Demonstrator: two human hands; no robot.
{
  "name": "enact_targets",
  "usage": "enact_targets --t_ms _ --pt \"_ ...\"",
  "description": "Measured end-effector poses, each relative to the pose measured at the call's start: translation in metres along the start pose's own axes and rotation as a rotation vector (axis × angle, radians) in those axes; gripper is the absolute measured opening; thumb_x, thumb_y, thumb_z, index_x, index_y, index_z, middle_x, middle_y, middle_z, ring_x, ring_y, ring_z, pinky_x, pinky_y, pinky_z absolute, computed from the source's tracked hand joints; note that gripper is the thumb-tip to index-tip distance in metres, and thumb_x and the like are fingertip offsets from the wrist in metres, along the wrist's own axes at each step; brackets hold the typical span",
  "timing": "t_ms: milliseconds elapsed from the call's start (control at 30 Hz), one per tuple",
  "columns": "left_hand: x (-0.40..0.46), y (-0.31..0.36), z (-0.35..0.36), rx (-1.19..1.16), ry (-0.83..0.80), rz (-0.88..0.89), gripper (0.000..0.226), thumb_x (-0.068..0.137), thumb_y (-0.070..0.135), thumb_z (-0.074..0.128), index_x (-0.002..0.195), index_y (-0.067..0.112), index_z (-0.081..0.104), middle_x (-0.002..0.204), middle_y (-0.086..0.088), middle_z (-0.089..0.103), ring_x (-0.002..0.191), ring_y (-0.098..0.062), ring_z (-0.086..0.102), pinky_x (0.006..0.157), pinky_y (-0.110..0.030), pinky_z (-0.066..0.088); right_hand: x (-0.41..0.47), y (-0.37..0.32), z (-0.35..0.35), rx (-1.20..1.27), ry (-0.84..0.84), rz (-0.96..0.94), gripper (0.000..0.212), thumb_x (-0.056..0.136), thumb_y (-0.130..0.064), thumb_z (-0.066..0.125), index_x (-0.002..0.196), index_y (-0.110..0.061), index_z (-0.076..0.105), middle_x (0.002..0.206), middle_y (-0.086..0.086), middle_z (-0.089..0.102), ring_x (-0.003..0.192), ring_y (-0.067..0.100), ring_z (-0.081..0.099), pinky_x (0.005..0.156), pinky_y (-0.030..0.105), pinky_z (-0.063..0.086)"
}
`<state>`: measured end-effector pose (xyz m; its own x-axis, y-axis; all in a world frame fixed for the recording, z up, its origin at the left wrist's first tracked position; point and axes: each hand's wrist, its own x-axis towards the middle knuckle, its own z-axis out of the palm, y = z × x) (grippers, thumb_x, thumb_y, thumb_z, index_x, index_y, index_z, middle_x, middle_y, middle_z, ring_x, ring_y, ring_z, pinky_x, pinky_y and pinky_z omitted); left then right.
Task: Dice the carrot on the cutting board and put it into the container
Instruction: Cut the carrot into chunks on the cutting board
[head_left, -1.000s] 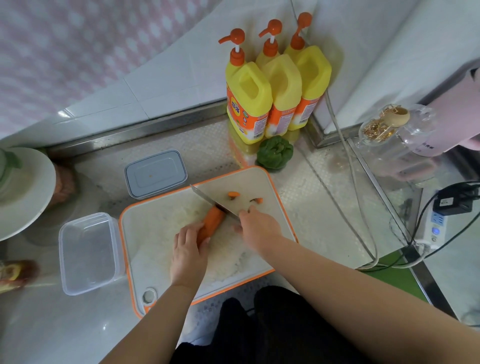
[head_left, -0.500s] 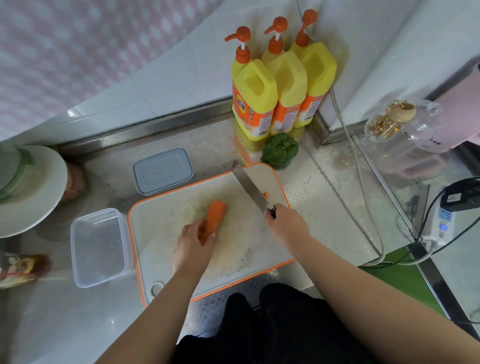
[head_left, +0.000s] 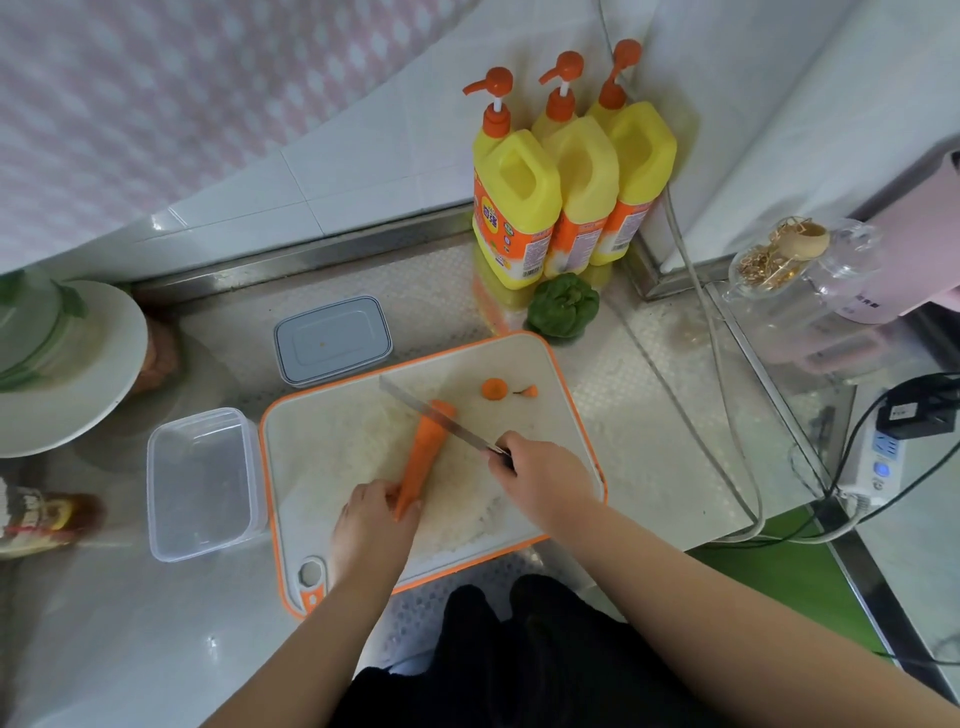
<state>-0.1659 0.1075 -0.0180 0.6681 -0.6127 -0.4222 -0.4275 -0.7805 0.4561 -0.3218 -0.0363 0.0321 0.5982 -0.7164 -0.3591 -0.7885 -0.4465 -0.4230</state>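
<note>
Where half a second ago lifted clear, knife (head_left: 439, 418) now laid across carrot (head_left: 423, 457) — next cut starting; left hand (head_left: 375, 525) fingers pinning carrot, right hand (head_left: 543, 480) fingers wrapped round handle.

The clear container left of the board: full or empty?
Empty: the container shows only its bare bottom, with no carrot pieces inside.

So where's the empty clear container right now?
The clear container sits on the counter directly left of the cutting board, near the person's left hand, with its lid lying apart behind the board.
</note>
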Motion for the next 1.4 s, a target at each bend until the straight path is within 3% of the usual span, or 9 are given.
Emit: enact_targets --t_ms 133,300,633,800,967,1167,1400 --pt "0.006 -0.003 -0.003 -0.068 0.078 0.037 0.025 0.087 0.029 0.065 0.112 0.024 0.064 0.105 0.005 0.056 0.096 -0.021 0.056 0.08 -0.034 0.045 -0.004 -0.013 0.003 -0.057 -0.054 -0.077 0.031 0.1 -0.041 0.037 0.1 -0.014 0.052 0.082 0.008 0.065 0.075 0.029 0.061 0.056 0.031 0.037" --pt "0.008 -0.008 -0.002 -0.123 0.084 0.06 0.029 0.087 0.029 0.069 0.114 0.022 0.064 0.106 0.004 0.058 0.099 -0.021 0.058 0.085 -0.036 0.046 -0.006 -0.022 0.007 -0.062 -0.089 -0.034 0.031 0.101 -0.038 0.035 0.102 -0.012 0.05 0.088 0.012 0.065 0.082 0.033 0.061 0.057 0.032 0.034" --pt "0.002 -0.02 -0.003 -0.136 0.093 0.031 0.022 0.086 0.03 0.07 0.105 0.022 0.062 0.095 0.008 0.054 0.093 -0.017 0.053 0.076 -0.031 0.041 -0.009 -0.033 0.013 -0.089 -0.138 -0.01 0.03 0.102 -0.036 0.034 0.105 -0.011 0.05 0.095 0.012 0.065 0.089 0.034 0.061 0.061 0.033 0.033" --pt "0.002 -0.02 -0.003 -0.159 0.088 0.035 0.018 0.087 0.03 0.07 0.101 0.022 0.061 0.092 0.01 0.053 0.089 -0.016 0.053 0.072 -0.03 0.039 -0.01 -0.036 0.013 -0.11 -0.144 -0.012 0.031 0.102 -0.036 0.033 0.105 -0.01 0.05 0.091 0.011 0.065 0.084 0.031 0.061 0.06 0.033 0.035" --pt "0.005 -0.022 -0.002 -0.184 0.075 0.02 0.016 0.086 0.031 0.07 0.098 0.026 0.06 0.093 0.01 0.056 0.088 -0.016 0.056 0.07 -0.033 0.044 -0.006 -0.039 0.019 -0.13 -0.151 0.031 0.03 0.102 -0.035 0.033 0.105 -0.01 0.05 0.072 0.005 0.051 0.075 0.029 0.055 0.059 0.032 0.034" --pt "0.006 -0.023 -0.004 -0.187 0.079 0.024 0.016 0.087 0.033 0.069 0.098 0.024 0.062 0.091 0.01 0.054 0.087 -0.016 0.055 0.071 -0.033 0.045 0.004 -0.044 0.026 -0.096 -0.19 0.087 0.03 0.102 -0.035 0.035 0.103 -0.011 0.052 0.09 0.01 0.062 0.086 0.031 0.06 0.065 0.034 0.044" --pt "0.006 -0.022 -0.004 -0.191 0.085 0.016 0.016 0.087 0.033 0.07 0.095 0.022 0.062 0.09 0.008 0.054 0.087 -0.017 0.055 0.07 -0.03 0.041 0.012 -0.046 0.038 -0.093 -0.207 0.111 0.024 0.101 -0.029 0.038 0.106 -0.01 0.053 0.099 0.011 0.065 0.095 0.033 0.062 0.066 0.033 0.039"
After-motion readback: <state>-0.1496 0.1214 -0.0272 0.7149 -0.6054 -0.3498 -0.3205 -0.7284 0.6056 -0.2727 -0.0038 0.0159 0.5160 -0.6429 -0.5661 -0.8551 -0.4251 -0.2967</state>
